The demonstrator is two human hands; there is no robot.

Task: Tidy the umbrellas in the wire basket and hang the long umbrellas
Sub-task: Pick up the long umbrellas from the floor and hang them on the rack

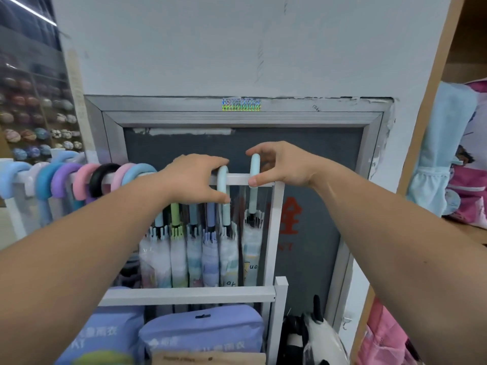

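Left hand [195, 177]: grips 1 pale-blue handle [223, 181] at rail's [238, 179] right end.
Right hand [280, 164]: pinches neighbouring handle [255, 164], apparently hooked too.

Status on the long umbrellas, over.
Left grip pinching pale-blue handle, right grip on next handle. Both over white rail. Nothing blocking seen.

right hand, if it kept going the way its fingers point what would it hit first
Past its own handle, likely the neighbouring handle that the left hand grips; depth unclear.
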